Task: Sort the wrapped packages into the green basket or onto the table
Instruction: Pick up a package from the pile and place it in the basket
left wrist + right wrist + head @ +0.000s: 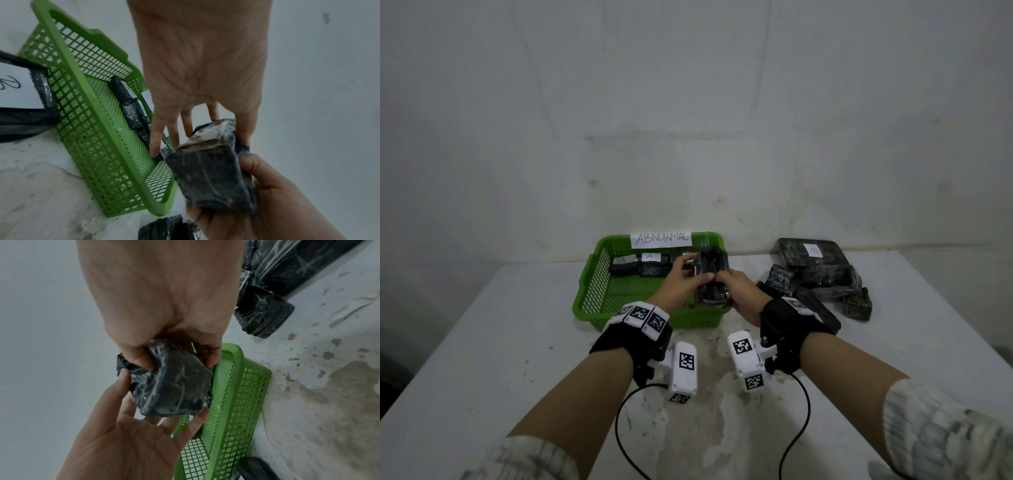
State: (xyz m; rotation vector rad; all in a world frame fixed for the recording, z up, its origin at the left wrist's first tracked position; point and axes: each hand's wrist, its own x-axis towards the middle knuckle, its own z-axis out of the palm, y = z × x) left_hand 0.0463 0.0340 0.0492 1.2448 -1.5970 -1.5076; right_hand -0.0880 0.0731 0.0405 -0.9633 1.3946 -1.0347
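Observation:
Over the right part of the green basket [585, 291] [82, 68] [240, 363] both hands hold one black wrapped package [710, 274] [209, 175] [176, 386]. My left hand [693, 269] [197, 141] pinches its far end between the thumb and long fingers. My right hand [722, 275] [179, 365] grips the near end with curled fingers and thumb. The package is lifted off the basket floor and tilted. Two black packages marked "A" [637, 265] lie along the basket's back wall.
A paper sign reading ABNORMAL [661, 238] hangs on the basket's back rim. A pile of black wrapped packages [818, 277] lies on the white table [517, 342] to the right, a large flat one with a white label [813, 253] on top. A wall stands close behind.

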